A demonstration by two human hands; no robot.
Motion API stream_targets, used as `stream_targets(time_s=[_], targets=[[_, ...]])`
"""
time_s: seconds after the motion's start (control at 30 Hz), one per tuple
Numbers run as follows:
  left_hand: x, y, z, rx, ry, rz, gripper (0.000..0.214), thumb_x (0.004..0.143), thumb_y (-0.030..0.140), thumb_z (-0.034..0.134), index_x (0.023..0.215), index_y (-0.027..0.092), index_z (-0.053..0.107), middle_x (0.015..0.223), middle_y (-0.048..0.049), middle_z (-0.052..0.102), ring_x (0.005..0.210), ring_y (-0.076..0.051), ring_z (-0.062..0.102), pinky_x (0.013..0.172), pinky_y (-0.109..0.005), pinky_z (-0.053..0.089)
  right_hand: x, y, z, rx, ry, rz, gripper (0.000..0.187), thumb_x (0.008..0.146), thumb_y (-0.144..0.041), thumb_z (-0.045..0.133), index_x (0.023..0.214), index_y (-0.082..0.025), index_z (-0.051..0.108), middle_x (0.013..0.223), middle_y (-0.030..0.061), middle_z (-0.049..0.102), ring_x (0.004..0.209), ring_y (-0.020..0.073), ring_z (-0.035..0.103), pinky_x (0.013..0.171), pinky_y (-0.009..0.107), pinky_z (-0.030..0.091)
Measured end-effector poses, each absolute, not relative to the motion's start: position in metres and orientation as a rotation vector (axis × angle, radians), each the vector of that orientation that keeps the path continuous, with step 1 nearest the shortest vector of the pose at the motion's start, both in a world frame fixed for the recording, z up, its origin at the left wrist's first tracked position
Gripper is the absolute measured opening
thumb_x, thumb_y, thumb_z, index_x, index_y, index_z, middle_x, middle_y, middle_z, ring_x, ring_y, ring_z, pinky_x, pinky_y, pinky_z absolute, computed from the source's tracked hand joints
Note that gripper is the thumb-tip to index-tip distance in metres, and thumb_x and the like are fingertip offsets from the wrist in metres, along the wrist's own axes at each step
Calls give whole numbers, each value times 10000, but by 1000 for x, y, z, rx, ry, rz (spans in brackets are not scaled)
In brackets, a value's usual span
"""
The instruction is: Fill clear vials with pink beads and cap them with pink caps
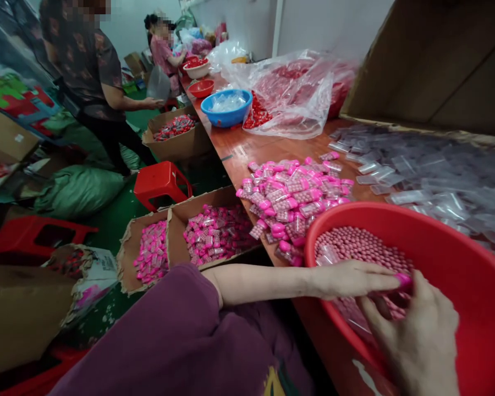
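Observation:
Over the large red basin (pixel 470 264), both my hands meet at a small pink cap (pixel 403 280). My left hand (pixel 355 278) reaches in from the left, its fingers closed at the cap. Coming from the lower right, my right hand (pixel 424 330) is curled with its fingers around the cap's other side. Whether a bottle is under the cap is hidden by the fingers. Small pink beads (pixel 363 247) fill part of the basin, and clear plastic pieces lie among them. Beside the basin is a heap of small clear bottles (pixel 292 192) with pink caps and beads inside.
Clear empty containers (pixel 429 170) spread behind the basin, by a large carton (pixel 437 60). Cartons of pink-capped bottles (pixel 214 231) stand left below the table edge. Farther along are a blue basin (pixel 226 113), a plastic bag (pixel 301 93), a red stool (pixel 163 184) and two people.

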State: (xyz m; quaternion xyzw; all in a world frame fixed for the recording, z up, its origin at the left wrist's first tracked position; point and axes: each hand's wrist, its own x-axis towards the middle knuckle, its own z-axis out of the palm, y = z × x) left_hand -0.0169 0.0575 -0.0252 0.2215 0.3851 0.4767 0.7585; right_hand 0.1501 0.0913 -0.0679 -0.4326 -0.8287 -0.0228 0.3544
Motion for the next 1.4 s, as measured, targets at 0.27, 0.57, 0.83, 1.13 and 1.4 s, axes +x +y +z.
stream_targets(time_s=[0.27,0.57,0.83,1.13,1.4], targets=[[-23,54,-11,614,817,1061,383,591,311,1065,800,246,751,801,-29,723,697,-150,662,702,-301,587,155,80,-58,-1191,-2115,126,649,800,-657,728,1361,-334,693,1111,245,741,1198,565,711,914,758,622],[-14,47,-25,660,892,1044,480,624,338,1046,898,238,665,806,-17,688,715,-175,629,755,-367,607,161,86,-56,-1049,-2177,-35,561,726,-777,762,963,-349,485,799,131,682,789,453,719,774,634,602],[-10,35,-18,743,1088,1048,463,817,392,955,1030,276,560,757,4,621,745,-224,616,845,-439,564,153,70,-46,-996,-2295,-210,509,897,-680,682,1171,-255,630,921,171,763,855,424,746,752,553,569],[-99,58,6,1126,1260,1853,350,1041,533,741,1224,268,603,1176,-100,757,1102,-235,738,1068,-430,597,145,74,-46,-857,-2170,70,865,1055,-698,646,1680,-120,488,1307,272,753,1068,405,789,980,616,666],[-212,104,-26,1352,2125,1634,334,1078,275,645,1405,221,608,1557,-146,667,1530,-260,593,1346,-443,415,136,50,-32,-962,-2269,244,324,1127,-392,568,1218,-191,805,1090,162,850,1008,339,801,903,519,648]])
